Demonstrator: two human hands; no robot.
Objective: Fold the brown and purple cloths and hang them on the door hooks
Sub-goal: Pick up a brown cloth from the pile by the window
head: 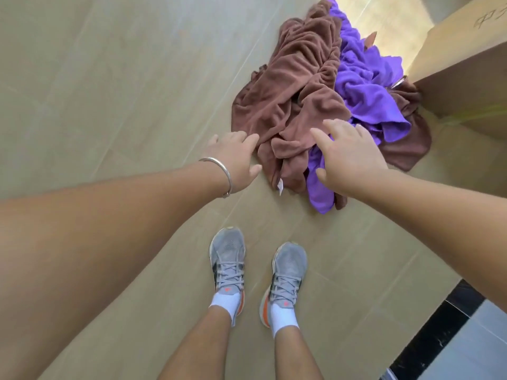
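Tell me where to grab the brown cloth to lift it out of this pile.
Pinch the brown cloth at its near corner, by the white tag, coming from above with the left hand. That end lies free on the floor, apart from the purple cloth.

Open floor [109,78] left — cardboard box [466,72] right

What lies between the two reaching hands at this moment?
In the head view, the near end of the brown cloth, with its white tag, fills the gap between the left hand and right hand. A purple cloth fold shows beside the right hand.
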